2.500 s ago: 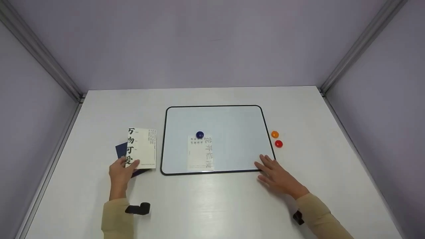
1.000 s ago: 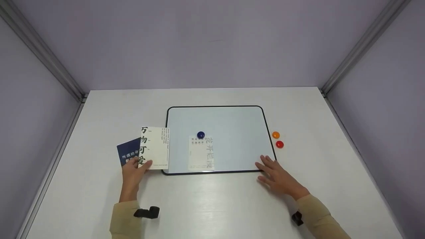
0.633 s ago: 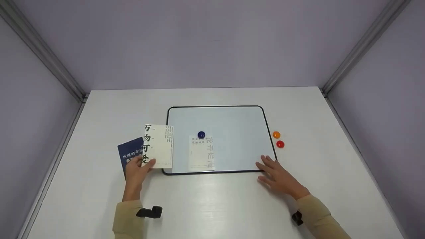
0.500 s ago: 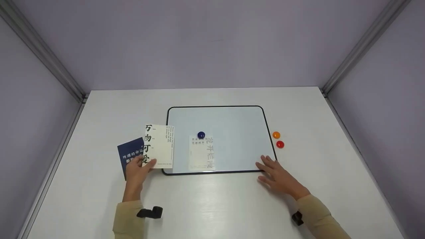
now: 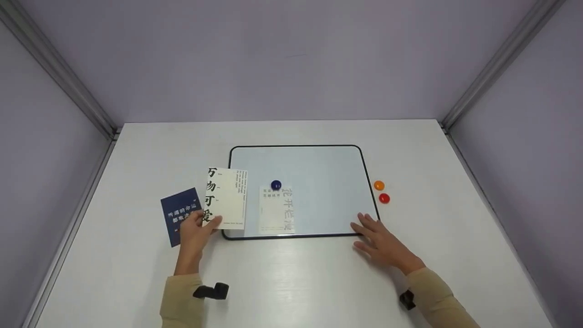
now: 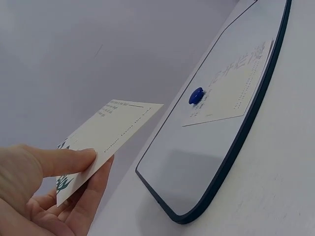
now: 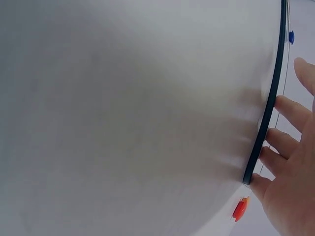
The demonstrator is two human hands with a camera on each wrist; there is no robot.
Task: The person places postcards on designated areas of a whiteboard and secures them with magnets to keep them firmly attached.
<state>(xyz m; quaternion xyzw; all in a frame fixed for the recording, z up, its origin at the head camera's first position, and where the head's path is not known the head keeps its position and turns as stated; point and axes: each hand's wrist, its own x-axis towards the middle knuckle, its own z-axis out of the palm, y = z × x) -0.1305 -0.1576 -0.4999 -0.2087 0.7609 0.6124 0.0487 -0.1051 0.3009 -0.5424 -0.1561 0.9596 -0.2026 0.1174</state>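
Observation:
My left hand (image 5: 193, 234) pinches a cream postcard (image 5: 227, 198) with large black characters by its lower left corner, thumb on top and fingers beneath. In the left wrist view the card (image 6: 110, 128) is tilted, raised off the surface beside the board. Its right part overlaps the left edge of the whiteboard (image 5: 323, 191) in the head view. A second cream postcard (image 5: 276, 214) with grey characters lies on the board, a dark blue round magnet (image 5: 276, 185) at its top edge. My right hand (image 5: 385, 243) rests with spread fingers on the board's lower right corner.
A navy postcard (image 5: 180, 212) with white characters lies on the white table (image 5: 291, 282), left of the board and partly behind my left hand. An orange magnet (image 5: 379, 185) and a red magnet (image 5: 384, 198) sit just right of the board. Walls enclose the back and sides.
My left hand has lifted the cream postcard from over the navy one and carried it right, over the board's left edge. More of the navy postcard shows. My right hand has stayed in place.

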